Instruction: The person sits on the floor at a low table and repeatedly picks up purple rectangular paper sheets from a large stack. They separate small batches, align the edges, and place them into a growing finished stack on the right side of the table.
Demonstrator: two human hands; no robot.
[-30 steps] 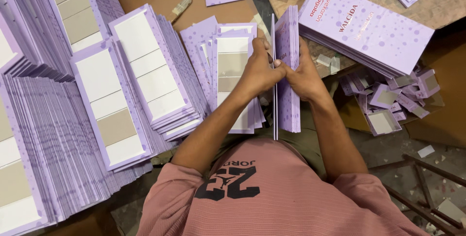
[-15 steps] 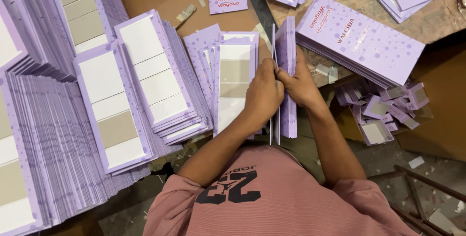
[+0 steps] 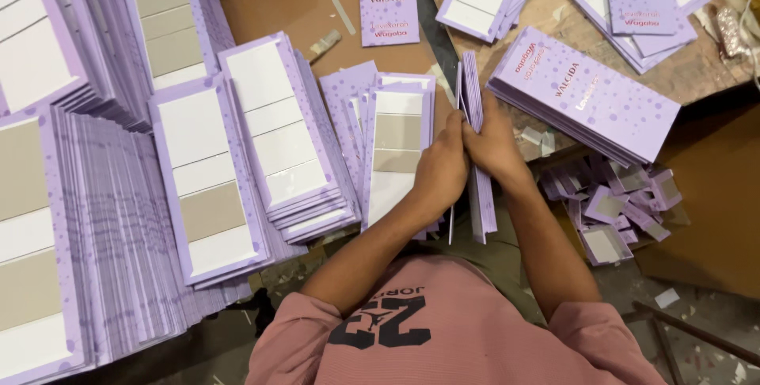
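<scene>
Work surface is brown cardboard sheeting laid over a rough wooden board, with gritty concrete floor at lower right scattered with paper scraps. The upright bundle of lilac dotted cardboard cards stands on its long edge at centre, just in front of the person's pink shirt. Long axis runs away from the body, near-vertical in frame; card faces point left and right, thin edges up at the camera. One card is split off on the left side of the bundle, a narrow gap between it and the rest. Left hand is curled closed, fingertips pinching that card's top edge. Right hand is closed on the main bundle from the right, fingers wrapped over the top edge; both hands touch at the knuckles. Just left lies a flat stack of lilac cards with white and grey panels. Further left, tall fanned stacks of the same panelled cards. Right: flat stack of printed lilac cards, and a heap of small lilac cut-out offcuts near the floor edge.
</scene>
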